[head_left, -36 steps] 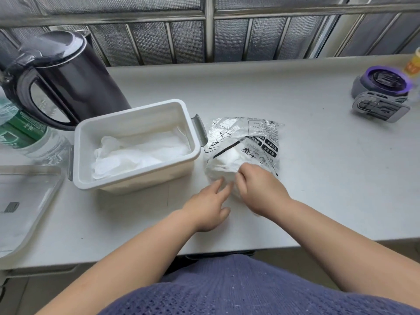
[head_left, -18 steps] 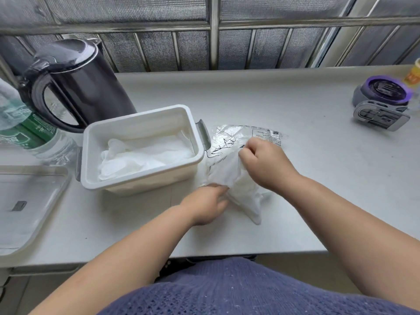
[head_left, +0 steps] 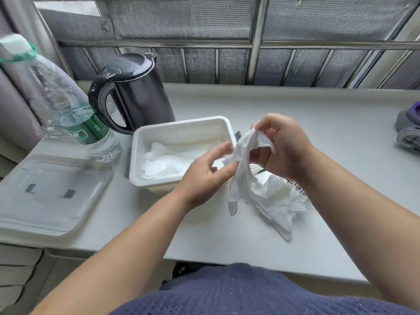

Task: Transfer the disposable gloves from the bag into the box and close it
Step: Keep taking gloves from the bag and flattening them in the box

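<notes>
Smooth grey counter (head_left: pixel 295 119); crinkly gloves (head_left: pixel 248 143), rectangular box (head_left: pixel 181 124)

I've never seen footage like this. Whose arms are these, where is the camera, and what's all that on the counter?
There is no machine here. These are a person's two bare arms, filmed by one wide-angle camera worn on the head and looking forward and down, which is why the arms enter from the bottom.

The left hand and right hand both hold a bunch of gloves, thin white disposable ones, whose lower part trails down over the grey counter. The printed bag lies by the right wrist, mostly hidden.

Left of the hands stands an open white box with more gloves inside. Its clear lid lies apart, further left. Behind are a black kettle and a plastic bottle. A purple-grey gadget sits at the right edge.
</notes>
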Action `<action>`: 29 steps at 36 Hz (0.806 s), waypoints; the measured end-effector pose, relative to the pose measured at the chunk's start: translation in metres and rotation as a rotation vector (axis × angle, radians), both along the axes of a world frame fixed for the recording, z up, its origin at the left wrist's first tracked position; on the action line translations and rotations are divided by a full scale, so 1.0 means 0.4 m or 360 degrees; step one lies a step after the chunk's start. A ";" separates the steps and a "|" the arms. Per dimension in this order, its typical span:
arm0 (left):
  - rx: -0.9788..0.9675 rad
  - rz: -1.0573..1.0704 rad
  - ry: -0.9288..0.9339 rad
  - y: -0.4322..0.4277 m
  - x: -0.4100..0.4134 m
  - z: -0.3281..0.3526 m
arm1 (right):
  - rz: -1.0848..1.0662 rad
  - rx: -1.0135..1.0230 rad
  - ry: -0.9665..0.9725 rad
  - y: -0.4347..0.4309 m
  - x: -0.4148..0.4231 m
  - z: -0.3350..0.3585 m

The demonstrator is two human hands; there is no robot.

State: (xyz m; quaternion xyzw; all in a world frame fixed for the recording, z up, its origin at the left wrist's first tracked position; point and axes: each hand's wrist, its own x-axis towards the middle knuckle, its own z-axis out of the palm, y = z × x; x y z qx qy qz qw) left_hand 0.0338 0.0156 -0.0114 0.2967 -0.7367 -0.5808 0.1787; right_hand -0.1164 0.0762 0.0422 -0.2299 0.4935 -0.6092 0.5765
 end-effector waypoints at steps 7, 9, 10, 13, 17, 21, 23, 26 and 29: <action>0.0413 0.0206 0.0101 -0.080 0.081 0.014 | -0.0146 0.0069 0.0166 -0.084 0.028 0.004; 0.0612 0.0367 0.0221 -0.118 0.111 0.005 | -0.0213 0.0125 0.0331 -0.106 0.029 -0.018; 0.0723 0.0443 0.0322 -0.138 0.128 0.006 | -0.0238 0.0161 0.0435 -0.120 0.034 -0.028; 0.0958 0.0626 0.0571 -0.185 0.173 0.027 | -0.0329 0.0288 0.0929 -0.157 0.064 -0.042; 0.0956 0.0789 0.0754 -0.222 0.199 0.062 | -0.0369 0.0254 0.1500 -0.196 0.133 -0.046; 0.0843 0.0576 0.0750 -0.217 0.204 0.093 | 0.0265 0.0091 0.0797 -0.230 0.221 -0.006; 0.0884 0.0342 0.0679 -0.216 0.214 0.105 | 0.0711 0.0005 0.0477 -0.245 0.244 -0.001; 0.0895 0.0269 0.0562 -0.238 0.230 0.106 | 0.0738 -0.0065 0.0296 -0.266 0.254 0.000; 0.0720 0.0692 0.0511 -0.274 0.248 0.092 | 0.0383 0.0039 0.0308 -0.296 0.243 -0.007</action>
